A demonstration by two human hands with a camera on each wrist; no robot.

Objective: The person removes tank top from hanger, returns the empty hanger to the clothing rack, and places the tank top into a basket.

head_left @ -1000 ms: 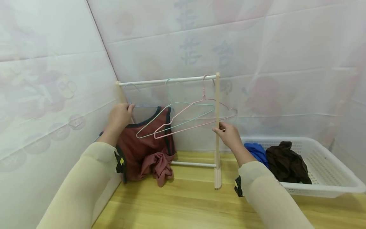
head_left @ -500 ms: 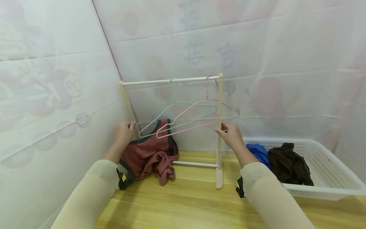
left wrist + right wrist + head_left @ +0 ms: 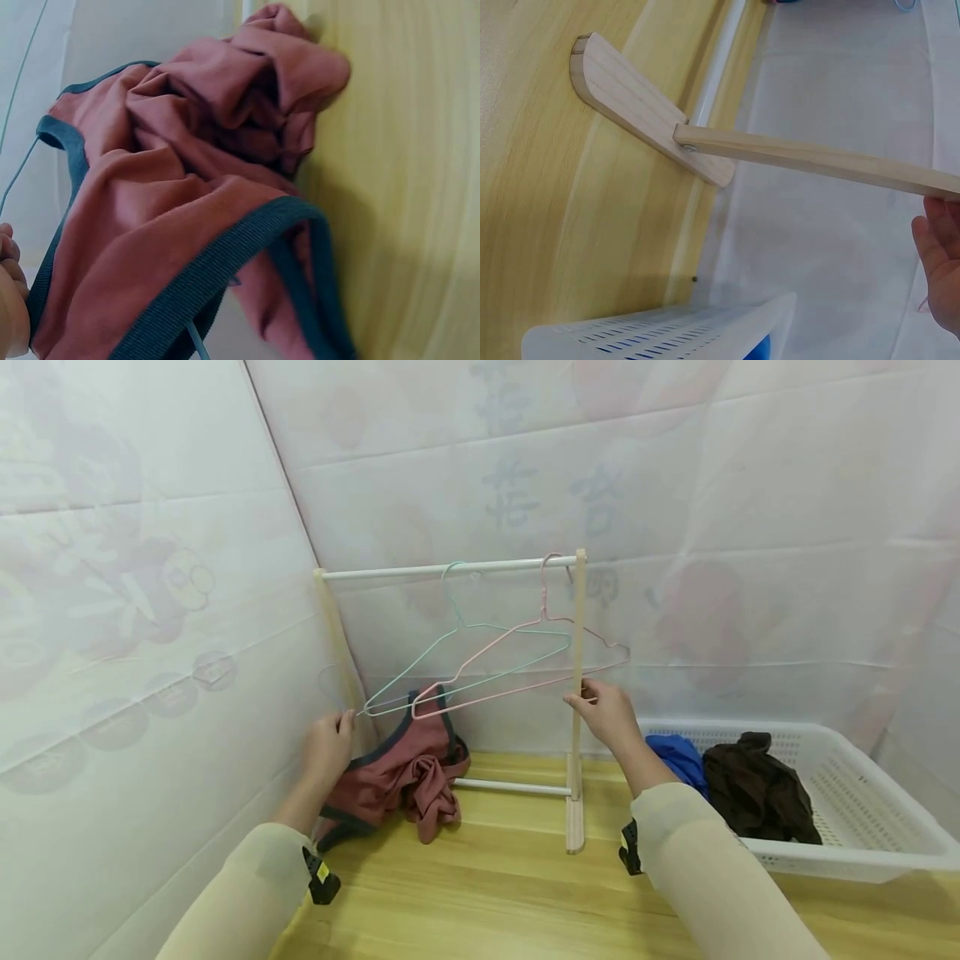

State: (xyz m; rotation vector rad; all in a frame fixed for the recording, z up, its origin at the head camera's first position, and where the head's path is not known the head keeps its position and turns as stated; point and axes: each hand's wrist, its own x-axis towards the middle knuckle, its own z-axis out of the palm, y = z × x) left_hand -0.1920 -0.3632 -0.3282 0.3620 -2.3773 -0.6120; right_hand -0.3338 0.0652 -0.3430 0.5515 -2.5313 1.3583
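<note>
Near the rack's left post, my left hand (image 3: pixel 327 747) grips a thin pale-blue wire hanger (image 3: pixel 327 681) just under its hook. A dusty-red tank top (image 3: pixel 150 180) with dark teal trim hangs from this hanger, its lower part bunched close over the table. In the left wrist view the hanger's wire shows at the teal-edged openings, while most of it is hidden inside the cloth. My right hand (image 3: pixel 606 714) holds the right wooden post (image 3: pixel 577 652) of the clothes rack, thumb in front and fingers behind. A foot (image 3: pixel 630 105) carries this post on the table.
From the white top rail (image 3: pixel 375 573) hang a mint hanger (image 3: pixel 420 660) and a pink hanger (image 3: pixel 480 647), in front of the tank top. At right stands a white plastic basket (image 3: pixel 862 868) with blue cloth (image 3: pixel 678 760) and dark brown cloth (image 3: pixel 761 793). White sheeting walls the back and left.
My left hand has lowered the pale-blue hanger from rail height, and the tank top has sunk and slumped toward the table with it. The right hand stays on the post.
</note>
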